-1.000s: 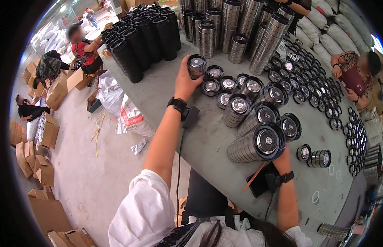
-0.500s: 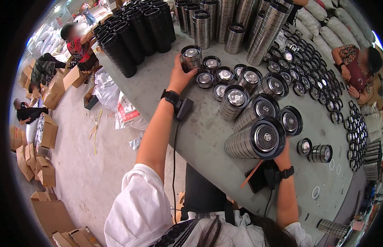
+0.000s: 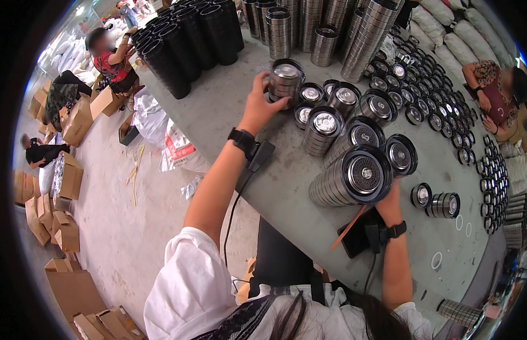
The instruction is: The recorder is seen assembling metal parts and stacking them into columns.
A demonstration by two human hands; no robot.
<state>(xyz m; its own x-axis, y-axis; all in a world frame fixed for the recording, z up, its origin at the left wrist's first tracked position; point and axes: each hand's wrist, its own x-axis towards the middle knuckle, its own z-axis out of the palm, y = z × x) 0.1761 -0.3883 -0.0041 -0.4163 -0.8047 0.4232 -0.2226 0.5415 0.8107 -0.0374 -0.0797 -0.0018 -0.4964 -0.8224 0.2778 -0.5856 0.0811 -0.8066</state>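
My left hand (image 3: pixel 263 103) is closed around a short stack of silver metal lids with black rims (image 3: pixel 286 82), at the far left of a cluster on the table. Close beside that stack are small single lids (image 3: pixel 311 92) and short lid stacks (image 3: pixel 323 123). Nearer to me leans a tall stack of ringed steel lids (image 3: pixel 338 182), its perforated top turned toward me. My right hand (image 3: pixel 390 205) is against the near right side of this stack, which hides its fingers. Another black-rimmed lid (image 3: pixel 400 156) stands just beyond that hand.
Black tubes (image 3: pixel 187 51) stand packed at the table's far left, with tall steel stacks (image 3: pixel 309 25) beside them. Rows of lids (image 3: pixel 439 107) cover the right side, where a person (image 3: pixel 496 96) sits. A black phone-like slab (image 3: pixel 357 241) lies by my right wrist. Cardboard boxes (image 3: pixel 65 232) line the floor.
My left hand has moved right with its lid stack, over where two small lids showed; those are no longer visible. My right hand stays by the tall stack, which has shifted slightly.
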